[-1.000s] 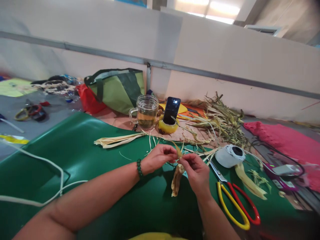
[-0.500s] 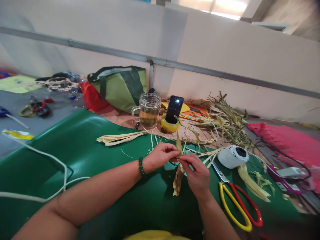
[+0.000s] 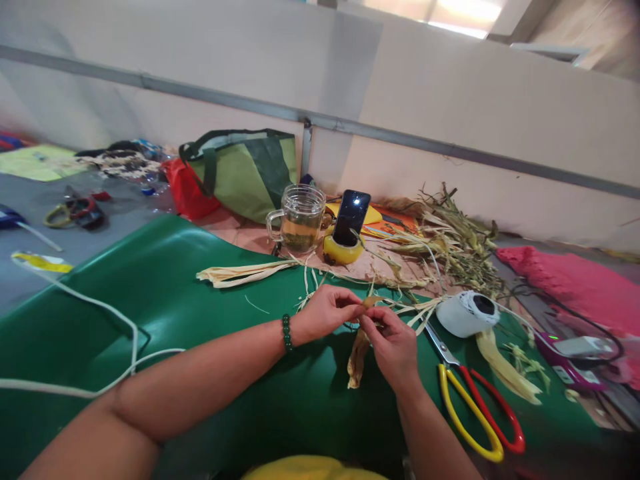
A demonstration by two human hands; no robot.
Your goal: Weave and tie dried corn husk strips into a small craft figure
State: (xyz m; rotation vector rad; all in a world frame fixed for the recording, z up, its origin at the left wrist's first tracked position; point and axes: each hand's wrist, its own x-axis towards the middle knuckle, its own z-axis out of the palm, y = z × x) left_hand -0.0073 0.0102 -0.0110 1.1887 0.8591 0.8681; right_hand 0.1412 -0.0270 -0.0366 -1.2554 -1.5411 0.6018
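Both my hands meet over the green mat (image 3: 210, 393), pinching a dried corn husk (image 3: 357, 363). My left hand (image 3: 330, 312), with a green bead bracelet at the wrist, closes thumb and fingers on its upper part. Against it, my right hand (image 3: 395, 343) is closed on the same husk from the right. The husk's brown, crinkled end hangs below the fingers, and a short tan bit shows above them. Exactly where the fingertips grip is hidden. Pale husk strips (image 3: 417, 308) fan out just behind my right hand.
Open-handled scissors (image 3: 467, 400) and a white thread spool (image 3: 465, 315) lie right of my right arm. A glass mug (image 3: 301, 220) and a phone (image 3: 351, 217) in a yellow holder (image 3: 341, 252) stand behind. Dried husks (image 3: 460, 247) pile at back right; a white cable (image 3: 117, 310) crosses the left.
The husk tip that stood upright above my fingers is now folded down to the right. My hands stay together, still pinching in nearly the same place.
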